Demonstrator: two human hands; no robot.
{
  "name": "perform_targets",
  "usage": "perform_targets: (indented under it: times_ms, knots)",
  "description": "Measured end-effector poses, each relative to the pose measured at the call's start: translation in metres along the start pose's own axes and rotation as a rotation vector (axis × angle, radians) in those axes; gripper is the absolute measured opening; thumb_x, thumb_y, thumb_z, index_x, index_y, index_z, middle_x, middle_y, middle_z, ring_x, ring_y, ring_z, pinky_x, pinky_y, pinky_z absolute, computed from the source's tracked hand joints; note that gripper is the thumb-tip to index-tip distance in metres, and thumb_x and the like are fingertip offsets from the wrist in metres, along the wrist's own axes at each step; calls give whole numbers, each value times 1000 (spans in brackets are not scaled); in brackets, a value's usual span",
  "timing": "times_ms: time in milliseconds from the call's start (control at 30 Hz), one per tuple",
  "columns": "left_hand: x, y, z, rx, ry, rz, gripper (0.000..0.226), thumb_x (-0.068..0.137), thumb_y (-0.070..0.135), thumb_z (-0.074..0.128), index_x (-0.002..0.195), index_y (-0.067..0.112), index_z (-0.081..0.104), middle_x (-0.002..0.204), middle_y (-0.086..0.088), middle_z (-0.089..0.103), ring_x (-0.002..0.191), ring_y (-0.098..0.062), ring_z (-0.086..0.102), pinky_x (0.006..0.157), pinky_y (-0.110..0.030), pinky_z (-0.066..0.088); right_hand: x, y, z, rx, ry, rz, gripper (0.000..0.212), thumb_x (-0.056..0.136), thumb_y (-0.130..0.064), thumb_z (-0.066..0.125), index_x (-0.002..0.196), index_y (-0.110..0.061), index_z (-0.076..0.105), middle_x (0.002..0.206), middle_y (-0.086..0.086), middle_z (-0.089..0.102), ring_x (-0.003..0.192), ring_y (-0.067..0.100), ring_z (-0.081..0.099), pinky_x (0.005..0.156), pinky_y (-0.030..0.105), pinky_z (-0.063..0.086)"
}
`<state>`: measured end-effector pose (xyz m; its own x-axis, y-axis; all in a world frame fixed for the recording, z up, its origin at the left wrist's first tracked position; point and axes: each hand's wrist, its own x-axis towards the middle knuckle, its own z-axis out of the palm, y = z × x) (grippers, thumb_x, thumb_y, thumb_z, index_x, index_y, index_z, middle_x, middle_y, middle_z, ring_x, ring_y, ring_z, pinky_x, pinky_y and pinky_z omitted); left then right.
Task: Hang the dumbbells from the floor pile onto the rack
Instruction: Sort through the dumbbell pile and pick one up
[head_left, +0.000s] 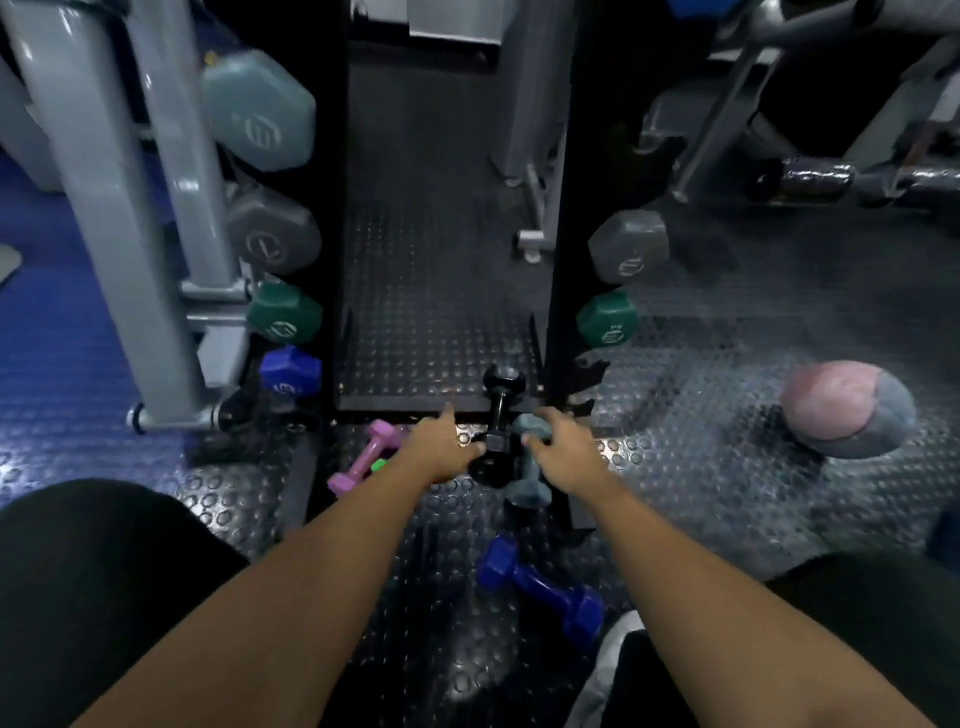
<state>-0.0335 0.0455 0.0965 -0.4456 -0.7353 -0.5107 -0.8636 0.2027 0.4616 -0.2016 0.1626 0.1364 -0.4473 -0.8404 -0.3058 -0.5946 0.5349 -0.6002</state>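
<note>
Your right hand (558, 441) curls round the grey-blue dumbbell (527, 475); your left hand (441, 447) reaches spread. The crossed black dumbbell (498, 410) may roll.

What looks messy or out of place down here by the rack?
Several dumbbells lie loose at odd angles on the floor: a pink dumbbell, a black dumbbell, a grey-blue dumbbell and a blue dumbbell. The rack has empty hooks low on its right side.
</note>
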Motion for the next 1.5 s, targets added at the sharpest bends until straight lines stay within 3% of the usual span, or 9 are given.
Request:
perform_targets:
  times_ms: [200,367,667,833,967,1100,1267,1367,1500]
  knots:
    - [51,-10,52,-70,-119,-69,90,97,56,62,163,16,16,152,-18,51,136,-35,52,110,-40,45,58,23,37,41,-55,77,47,103,-28,62,148,-18,55,140,11,63,126,28,61,91,18,39]
    - [71,-17,102,-51,-252,-68,74,94,58,63,151,13,44,151,-17,53,138,-36,51,113,-39,43,70,80,63,-118,-188,297,45,102,-33,60,142,-15,57,130,15,68,117,34,64,83,30,45]
    - [35,-6,194,124,-675,-57,94,68,56,87,145,49,33,148,-11,28,127,-38,48,111,-44,45,24,200,124,-461,-715,576,66,62,-47,69,122,-21,67,116,9,70,90,26,65,73,30,52]
    - [33,-12,196,135,-505,22,61,89,21,68,141,42,46,136,-14,39,113,-36,58,98,-42,53,0,190,112,-499,-842,620,120,44,-49,96,148,-19,45,145,10,54,126,34,55,105,46,51]
    - [31,-15,197,83,-486,31,54,87,18,61,133,45,52,133,-9,40,113,-36,57,96,-41,53,-12,194,117,-493,-753,625,103,62,-37,97,147,-16,44,145,14,52,131,34,53,105,44,52]
    - [35,-24,189,24,-444,-18,50,84,17,59,123,48,57,130,-7,42,104,-32,58,94,-39,54,-8,188,112,-440,-665,524,97,55,-38,95,141,-26,53,138,12,57,120,31,60,96,38,57]
    - [58,-47,146,-69,-217,-176,87,74,25,71,154,41,41,144,-9,57,126,-31,61,107,-37,50,18,158,109,-305,-593,294,73,52,-49,91,118,-38,61,119,8,50,105,25,56,92,32,53]
    - [74,-62,117,-141,-93,-272,57,67,25,79,121,17,62,117,-10,71,105,-31,69,93,-41,58,32,131,108,-199,-609,210,63,59,-42,91,115,-34,64,113,1,51,97,19,59,88,27,52]
    - [86,-72,73,-183,-48,-245,46,63,22,85,104,23,65,102,-4,71,94,-26,68,88,-37,60,40,104,109,-129,-669,110,69,55,-37,96,113,-34,60,106,-7,67,94,14,66,86,30,57]
